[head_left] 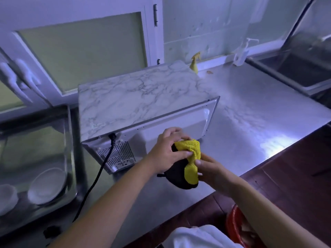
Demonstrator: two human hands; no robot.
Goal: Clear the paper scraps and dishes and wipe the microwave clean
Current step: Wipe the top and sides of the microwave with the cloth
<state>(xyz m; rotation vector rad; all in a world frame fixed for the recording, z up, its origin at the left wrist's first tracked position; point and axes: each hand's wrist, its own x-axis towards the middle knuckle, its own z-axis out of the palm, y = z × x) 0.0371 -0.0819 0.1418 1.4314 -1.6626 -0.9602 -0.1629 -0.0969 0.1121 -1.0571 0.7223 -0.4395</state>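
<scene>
Both hands, the left hand (166, 151) and right hand (213, 169), gripped a bunched cloth (189, 158) together just before the microwave (136, 99), whose rear panel faced them, nearer the left.

Microwave (139, 97) sitting on counter (250, 126); cloth (191, 154) being held before it at 5 o'clock; spray bottle (195, 63) standing behind at 1 o'clock; dishes (46, 185) lying in basin (71, 151) at 8 o'clock.

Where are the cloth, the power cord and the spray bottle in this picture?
cloth (191, 171): head view, on its yellow lower fold.
power cord (99, 176): head view, about the middle of its length.
spray bottle (194, 66): head view, on its yellow top.
</scene>
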